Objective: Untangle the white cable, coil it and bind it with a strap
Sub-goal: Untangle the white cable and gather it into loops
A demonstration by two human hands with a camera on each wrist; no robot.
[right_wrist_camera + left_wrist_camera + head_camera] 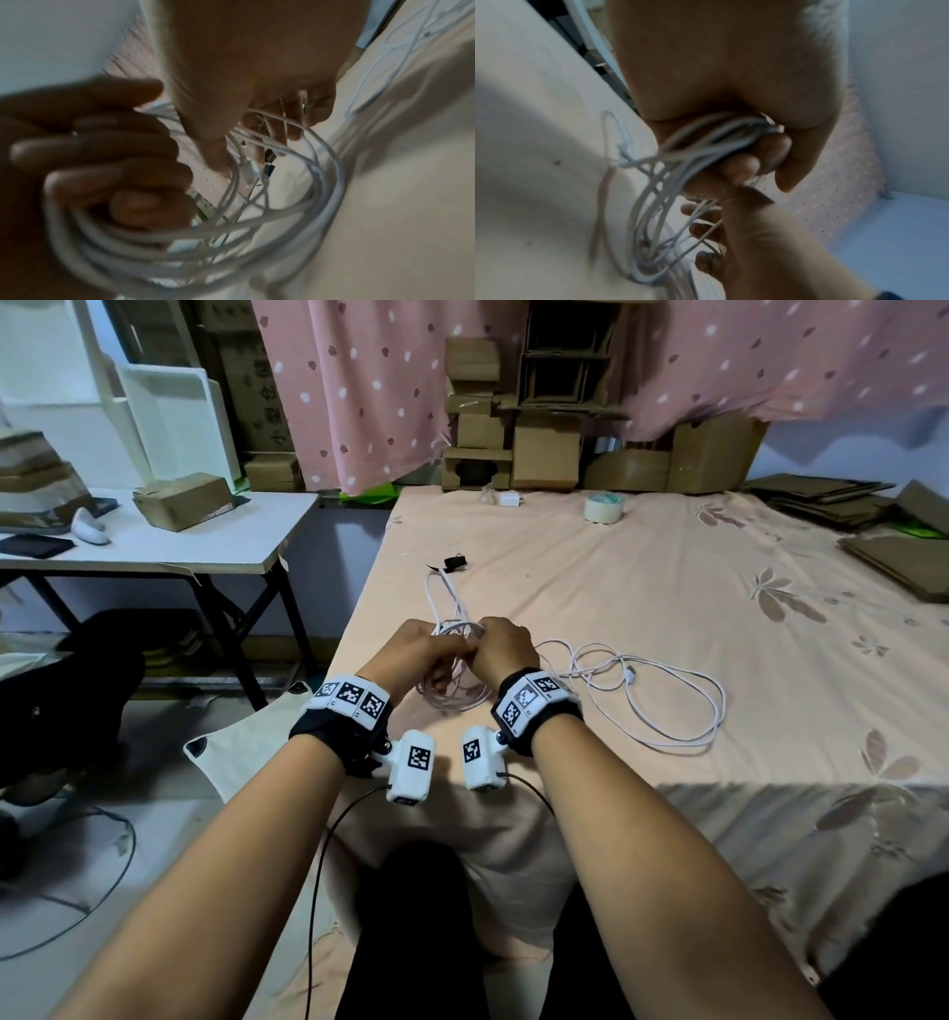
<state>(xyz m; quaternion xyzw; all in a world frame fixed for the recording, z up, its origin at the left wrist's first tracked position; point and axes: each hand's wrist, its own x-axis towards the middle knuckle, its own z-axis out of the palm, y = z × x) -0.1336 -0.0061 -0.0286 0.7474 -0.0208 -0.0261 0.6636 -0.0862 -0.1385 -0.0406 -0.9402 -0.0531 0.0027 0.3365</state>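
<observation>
1. The bed (667, 618) is the biggest thing. It has a peach sheet with brown flowers and fills the middle and the 3 o'clock side of the head view.
2. A white counter (205, 531) stands at 10 o'clock from the hands, beside the bed. A brown box (182, 500) sits on it.
3. The white cable (662, 706) lies on the bed. Big loose loops spread out at 3 o'clock from the hands. One long loop runs away toward 12 o'clock. A bunch of loops hangs between the hands, down toward 6 o'clock.
4. The left hand (411, 654) has its fingers curled tight around the bunch of loops. The left wrist view shows the strands squeezed in its fist.
5. The right hand (500, 649) is touching the left hand at 3 o'clock. Its thumb and fingers pinch some strands of the same bunch, as the right wrist view shows.
6. A roll of tape (602, 508) sits far up the bed at 1 o'clock from the hands.
7. A small white plug (510, 499) lies at 12 o'clock, near the bed's far edge.
8. A small black strap (454, 563) lies on the sheet at 12 o'clock, just past the long loop.
</observation>
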